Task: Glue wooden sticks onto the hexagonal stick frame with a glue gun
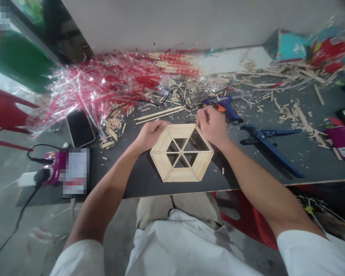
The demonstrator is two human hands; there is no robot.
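A flat hexagon frame of wooden sticks [181, 152] with six spokes lies on the dark table [276, 161] in front of me. My left hand [150, 134] rests at its upper left corner, fingers curled and pressed onto the sticks. At the upper right corner my right hand [211, 125] is closed in a pinch on the frame's top edge. Whether a loose stick is between those fingers is hidden.
A blue glue gun [224, 105] lies just behind my right hand, blue cutters [268, 143] to its right. Loose sticks [161, 114], offcuts and red cellophane wrappers [103, 84] cover the back. A phone [79, 128] and a purple power strip [53, 166] sit at left.
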